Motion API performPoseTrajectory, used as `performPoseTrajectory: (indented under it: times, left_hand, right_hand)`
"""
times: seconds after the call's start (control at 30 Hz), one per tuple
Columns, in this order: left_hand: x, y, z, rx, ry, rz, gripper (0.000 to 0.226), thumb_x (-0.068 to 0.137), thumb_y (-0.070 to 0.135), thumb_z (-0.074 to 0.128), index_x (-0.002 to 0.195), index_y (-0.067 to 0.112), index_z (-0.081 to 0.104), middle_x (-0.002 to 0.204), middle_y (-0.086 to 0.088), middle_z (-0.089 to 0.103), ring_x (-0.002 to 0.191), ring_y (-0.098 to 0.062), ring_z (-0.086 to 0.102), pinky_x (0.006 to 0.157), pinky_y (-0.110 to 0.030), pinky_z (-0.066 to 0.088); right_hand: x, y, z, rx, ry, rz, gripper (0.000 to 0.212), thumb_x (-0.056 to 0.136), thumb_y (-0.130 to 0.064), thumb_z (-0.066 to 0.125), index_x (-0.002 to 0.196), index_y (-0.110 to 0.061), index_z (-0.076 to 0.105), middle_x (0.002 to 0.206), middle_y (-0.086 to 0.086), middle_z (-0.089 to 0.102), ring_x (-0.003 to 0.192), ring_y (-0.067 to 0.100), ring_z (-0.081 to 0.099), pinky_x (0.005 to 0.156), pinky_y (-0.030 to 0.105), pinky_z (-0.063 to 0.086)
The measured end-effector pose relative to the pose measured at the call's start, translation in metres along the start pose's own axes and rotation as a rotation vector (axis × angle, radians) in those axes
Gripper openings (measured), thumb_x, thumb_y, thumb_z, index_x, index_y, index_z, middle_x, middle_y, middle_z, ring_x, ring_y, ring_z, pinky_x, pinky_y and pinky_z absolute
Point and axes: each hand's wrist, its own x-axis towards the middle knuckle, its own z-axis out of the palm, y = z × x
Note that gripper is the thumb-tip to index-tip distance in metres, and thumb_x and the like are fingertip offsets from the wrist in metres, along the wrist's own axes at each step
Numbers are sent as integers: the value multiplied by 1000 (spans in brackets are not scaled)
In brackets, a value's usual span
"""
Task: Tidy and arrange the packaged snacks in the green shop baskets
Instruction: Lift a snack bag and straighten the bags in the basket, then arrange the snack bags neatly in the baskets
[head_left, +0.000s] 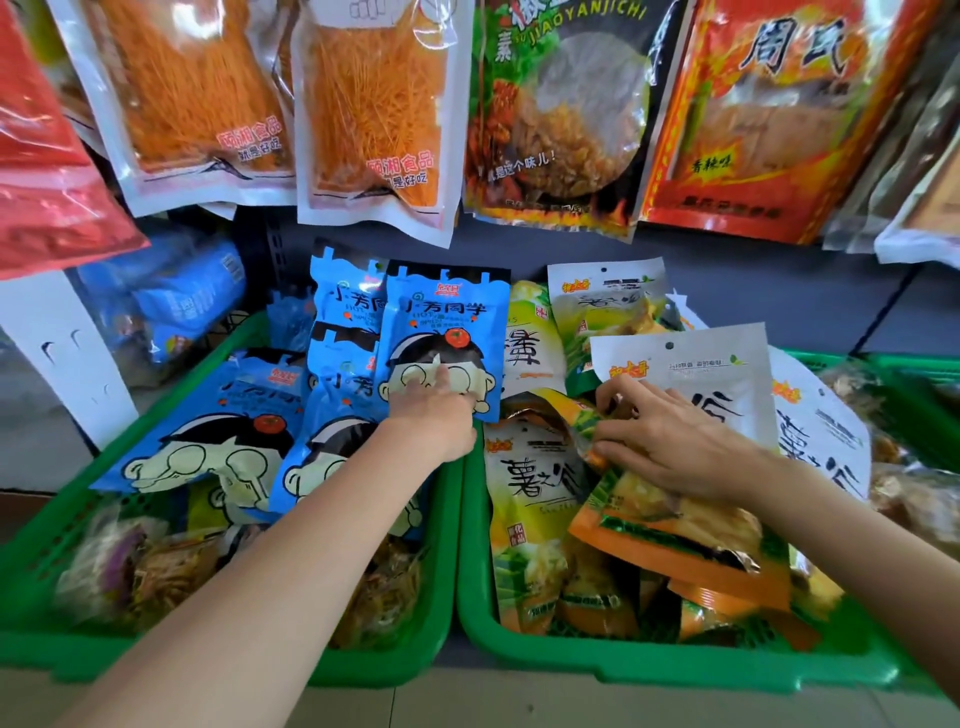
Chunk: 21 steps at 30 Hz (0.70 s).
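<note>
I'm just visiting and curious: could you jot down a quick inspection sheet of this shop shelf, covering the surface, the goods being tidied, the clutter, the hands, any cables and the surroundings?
Surface: two green baskets side by side, left basket and right basket, on a pale shelf.
Job's things: blue cartoon packs in the left basket, some propped upright; green and white packs piled unevenly in the right.
Clutter: clear bags of brownish snacks at the left basket's front.
Hands: left hand pressed against an upright blue pack; right hand pinching an orange and green pack.
Cables: nothing seen.
Surroundings: large hanging snack bags above; a further green basket at the right.
</note>
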Motion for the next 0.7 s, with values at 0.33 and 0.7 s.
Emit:
performPoseTrajectory:
  times: [0.33, 0.7]
  left_hand:
    - [-5, 5, -8, 51, 46, -96, 47, 93, 32, 45, 139, 22, 40, 155, -16, 9, 135, -43, 22, 107, -52, 24]
    - [-5, 13, -8, 13, 343, 48, 41, 93, 30, 45, 134, 22, 44, 137, -7, 42, 128, -32, 34, 102, -48, 28]
  right_hand:
    - [1, 10, 0, 57, 79, 47, 71, 87, -66, 4, 92, -27, 63, 114, 0, 42, 96, 14, 49, 87, 38, 45]
    - [1, -24, -10, -55, 130, 19, 33, 85, -45, 36, 99, -26, 59, 123, 11, 53, 111, 35, 54, 93, 55, 44]
